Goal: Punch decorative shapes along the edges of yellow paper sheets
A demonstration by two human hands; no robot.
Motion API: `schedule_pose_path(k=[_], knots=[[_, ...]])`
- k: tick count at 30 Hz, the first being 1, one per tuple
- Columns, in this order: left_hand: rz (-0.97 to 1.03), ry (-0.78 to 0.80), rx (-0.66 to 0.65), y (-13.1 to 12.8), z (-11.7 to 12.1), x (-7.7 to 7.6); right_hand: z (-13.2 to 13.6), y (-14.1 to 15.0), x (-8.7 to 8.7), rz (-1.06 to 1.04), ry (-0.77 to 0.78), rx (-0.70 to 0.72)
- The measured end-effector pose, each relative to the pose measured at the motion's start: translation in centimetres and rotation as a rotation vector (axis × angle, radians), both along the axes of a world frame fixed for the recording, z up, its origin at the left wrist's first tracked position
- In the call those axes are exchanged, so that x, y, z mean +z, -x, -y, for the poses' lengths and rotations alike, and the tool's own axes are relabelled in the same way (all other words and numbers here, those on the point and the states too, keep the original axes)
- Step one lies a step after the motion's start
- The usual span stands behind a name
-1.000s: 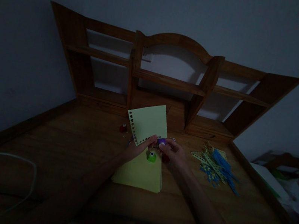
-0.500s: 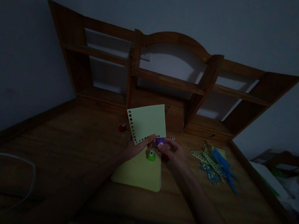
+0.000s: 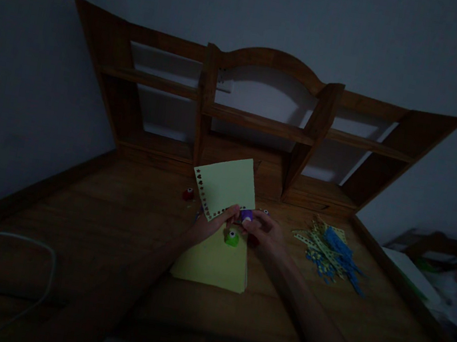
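Note:
A pale yellow sheet of paper with small shapes punched along two edges is pinched at its lower edge by my left hand. My right hand is closed around a purple craft punch, which sits on the sheet's lower right edge. Below the hands a green craft punch rests on a stack of yellow paper. Something dark red shows partly under my right hand. Another punch shows partly behind its fingers.
A red punch stands on the wooden desk to the left. Cut strips and blue scraps lie in a heap on the right. A wooden shelf unit rises at the back. A white cable loops at the left front.
The view has shifted very slightly. Both hands keep their hold on the sheet and the purple punch, with almost no visible movement.

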State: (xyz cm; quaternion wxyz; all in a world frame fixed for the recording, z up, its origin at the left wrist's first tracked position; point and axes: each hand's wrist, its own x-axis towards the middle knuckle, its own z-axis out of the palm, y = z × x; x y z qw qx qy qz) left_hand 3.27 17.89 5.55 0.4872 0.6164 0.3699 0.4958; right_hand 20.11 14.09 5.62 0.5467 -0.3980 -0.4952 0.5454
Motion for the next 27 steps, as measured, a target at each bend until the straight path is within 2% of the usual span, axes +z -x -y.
schedule_pose_path(k=[12,18,27], knots=[[0.043,0.043,0.085,-0.2,0.5,-0.6,0.1,-0.1,-0.8,-0.022,-0.015,0.019],[-0.045,0.004,-0.035,0.9,1.5,-1.5,0.8,-0.6,-1.9,-0.069,0.026,0.017],[-0.051,-0.023,-0.082,1.6,1.8,-2.0,1.0,-0.6,-2.3,-0.066,0.016,0.036]])
